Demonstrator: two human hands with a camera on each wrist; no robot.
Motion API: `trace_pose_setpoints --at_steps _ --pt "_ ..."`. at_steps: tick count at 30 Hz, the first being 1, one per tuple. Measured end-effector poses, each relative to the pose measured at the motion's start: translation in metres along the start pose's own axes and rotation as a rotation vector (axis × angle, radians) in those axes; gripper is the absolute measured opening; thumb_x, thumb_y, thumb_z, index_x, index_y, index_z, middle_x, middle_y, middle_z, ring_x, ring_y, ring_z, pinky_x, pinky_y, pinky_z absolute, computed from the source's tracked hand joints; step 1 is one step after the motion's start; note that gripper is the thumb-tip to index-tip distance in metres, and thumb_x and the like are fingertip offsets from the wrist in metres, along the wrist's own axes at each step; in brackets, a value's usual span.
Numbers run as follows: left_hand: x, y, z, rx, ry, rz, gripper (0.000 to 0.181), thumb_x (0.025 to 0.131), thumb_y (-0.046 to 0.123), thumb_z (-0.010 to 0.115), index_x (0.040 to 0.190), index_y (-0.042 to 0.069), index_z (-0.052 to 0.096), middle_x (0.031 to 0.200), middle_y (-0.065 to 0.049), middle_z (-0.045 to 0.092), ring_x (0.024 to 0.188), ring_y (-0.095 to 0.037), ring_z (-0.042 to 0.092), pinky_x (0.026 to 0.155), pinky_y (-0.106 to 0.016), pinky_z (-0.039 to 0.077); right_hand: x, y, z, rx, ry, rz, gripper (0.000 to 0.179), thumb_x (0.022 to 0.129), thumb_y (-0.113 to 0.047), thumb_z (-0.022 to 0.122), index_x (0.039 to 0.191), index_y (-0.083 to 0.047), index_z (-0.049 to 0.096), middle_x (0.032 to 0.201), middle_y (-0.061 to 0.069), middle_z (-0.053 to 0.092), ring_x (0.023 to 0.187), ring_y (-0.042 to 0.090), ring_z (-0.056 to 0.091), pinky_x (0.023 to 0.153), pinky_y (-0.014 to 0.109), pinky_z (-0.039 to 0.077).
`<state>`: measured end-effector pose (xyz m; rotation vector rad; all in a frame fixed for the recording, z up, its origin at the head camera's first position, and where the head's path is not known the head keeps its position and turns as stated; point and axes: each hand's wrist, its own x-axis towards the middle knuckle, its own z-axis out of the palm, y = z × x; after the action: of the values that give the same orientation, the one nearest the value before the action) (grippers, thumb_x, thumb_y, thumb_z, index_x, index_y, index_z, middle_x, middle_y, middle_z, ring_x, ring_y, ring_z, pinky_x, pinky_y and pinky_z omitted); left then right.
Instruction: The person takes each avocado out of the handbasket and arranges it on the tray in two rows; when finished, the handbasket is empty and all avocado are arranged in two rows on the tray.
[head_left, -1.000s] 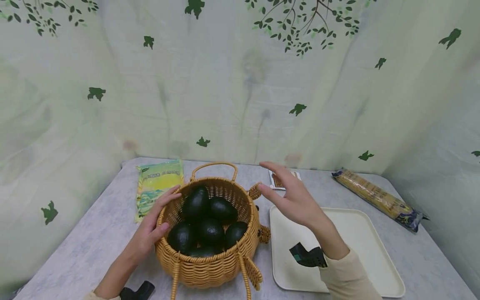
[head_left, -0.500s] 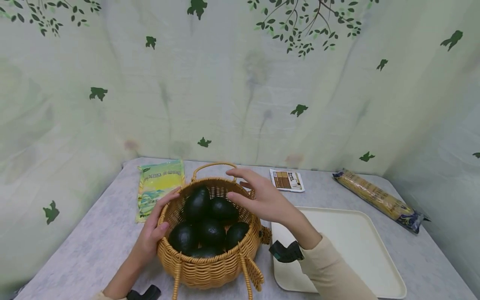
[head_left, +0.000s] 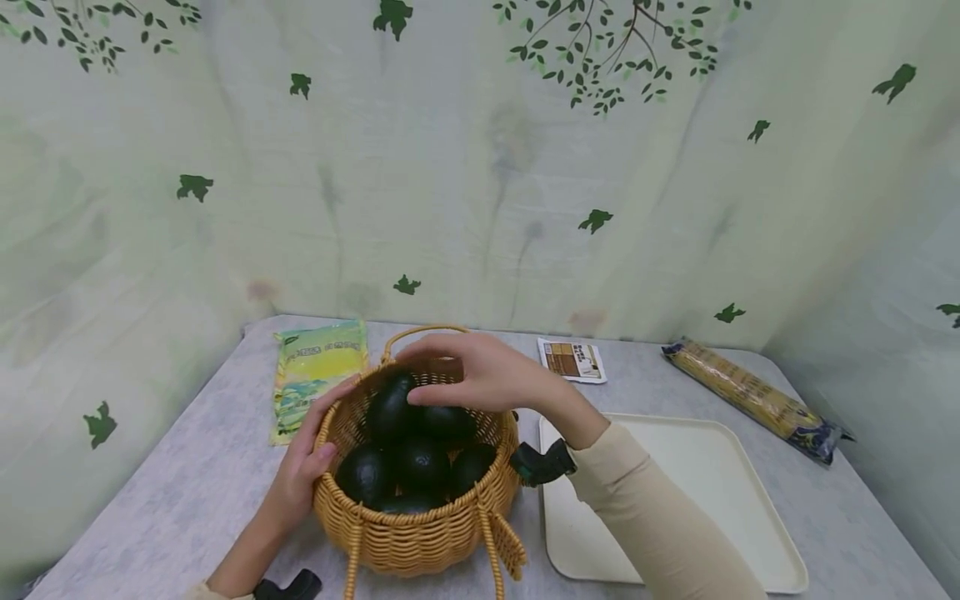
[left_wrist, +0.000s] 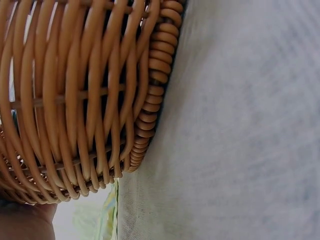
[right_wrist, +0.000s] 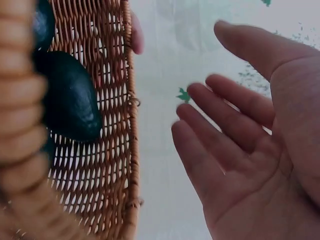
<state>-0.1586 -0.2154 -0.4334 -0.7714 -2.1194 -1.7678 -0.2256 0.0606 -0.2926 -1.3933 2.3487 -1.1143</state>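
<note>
A wicker basket (head_left: 408,546) holds several dark green avocados (head_left: 367,475). My left hand (head_left: 296,471) rests against its left rim, fingers extended along the outside; only part of that hand shows at the lower left of the left wrist view, touching the wickerwork. Above the basket's back part, my right hand (head_left: 483,375) hovers with thumb and fingers spread apart, close to the tallest avocado (head_left: 390,408). In the right wrist view, the palm faces the camera and nothing lies between the fingers; an avocado (right_wrist: 72,97) shows inside the basket, apart from that hand.
A cream tray (head_left: 697,500) lies right of the basket. Behind stand a yellow-green packet (head_left: 318,367) at left and a small brown-white packet (head_left: 572,360). A long pack of noodles (head_left: 750,396) lies at back right. The basket's handle (head_left: 420,329) arches up behind the rim.
My right hand has moved left, from beside the basket's right rim to over the avocados, uncovering the small brown-white packet. The left hand stays at the basket's left rim.
</note>
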Motion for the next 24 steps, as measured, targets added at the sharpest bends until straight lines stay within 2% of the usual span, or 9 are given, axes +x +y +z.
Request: trace_pose_setpoints --at_steps 2,6,8,11,16,19,24 --pt "0.0 0.001 0.0 -0.007 -0.001 -0.02 0.062 0.099 0.011 0.036 0.161 0.008 0.029 0.163 -0.011 0.034 0.148 -0.015 0.036 0.112 -0.017 0.036 0.009 0.0 0.0 -0.019 -0.049 -0.014 0.047 0.097 -0.028 0.073 0.139 -0.012 0.063 0.137 0.0 0.065 0.126 0.012 0.063 0.106 0.033 0.051" --pt "0.0 0.004 0.0 -0.01 0.002 -0.06 0.063 0.1 0.015 0.036 0.162 0.011 0.028 0.163 -0.008 0.033 0.146 -0.015 0.037 0.11 -0.018 0.037 0.025 0.003 0.001 -0.003 -0.128 -0.042 0.046 0.095 -0.024 0.075 0.137 -0.007 0.065 0.135 0.006 0.066 0.124 0.013 0.064 0.105 0.027 0.05" --pt "0.001 0.005 0.0 -0.01 -0.002 -0.063 0.063 0.1 0.016 0.036 0.162 0.011 0.027 0.164 -0.008 0.032 0.146 -0.015 0.037 0.11 -0.017 0.037 0.031 0.004 0.002 0.012 -0.153 -0.047 0.046 0.094 -0.022 0.077 0.135 -0.005 0.065 0.134 0.008 0.066 0.121 0.007 0.064 0.104 0.024 0.05" --pt "0.0 0.004 0.0 -0.013 -0.011 -0.063 0.062 0.101 0.018 0.035 0.163 0.012 0.026 0.164 -0.007 0.032 0.147 -0.014 0.036 0.111 -0.017 0.036 0.038 0.007 0.005 0.038 -0.185 -0.041 0.048 0.092 -0.021 0.078 0.135 -0.004 0.065 0.133 0.01 0.067 0.12 0.004 0.064 0.104 0.027 0.05" --pt "0.0 0.003 -0.002 -0.022 -0.016 -0.062 0.063 0.102 0.02 0.035 0.163 0.009 0.024 0.163 -0.007 0.033 0.145 -0.015 0.038 0.11 -0.017 0.036 0.048 0.014 0.012 0.103 -0.212 -0.009 0.048 0.091 -0.018 0.079 0.134 -0.002 0.065 0.134 0.013 0.067 0.125 0.019 0.064 0.106 0.033 0.051" --pt "0.0 0.002 -0.002 -0.029 -0.014 -0.055 0.063 0.102 0.021 0.035 0.162 0.006 0.023 0.162 -0.008 0.033 0.144 -0.014 0.039 0.11 -0.017 0.037 0.052 0.019 0.018 0.099 -0.224 -0.004 0.048 0.091 -0.017 0.079 0.135 -0.002 0.065 0.134 0.013 0.067 0.127 0.026 0.063 0.105 0.03 0.051" --pt "0.001 0.001 -0.002 -0.057 -0.023 -0.038 0.062 0.102 0.017 0.034 0.162 0.005 0.024 0.162 -0.011 0.032 0.145 -0.014 0.038 0.111 -0.018 0.037 0.055 0.032 0.031 0.032 -0.239 0.02 0.05 0.092 -0.023 0.078 0.137 -0.006 0.065 0.137 0.007 0.066 0.128 0.015 0.062 0.104 0.019 0.047"
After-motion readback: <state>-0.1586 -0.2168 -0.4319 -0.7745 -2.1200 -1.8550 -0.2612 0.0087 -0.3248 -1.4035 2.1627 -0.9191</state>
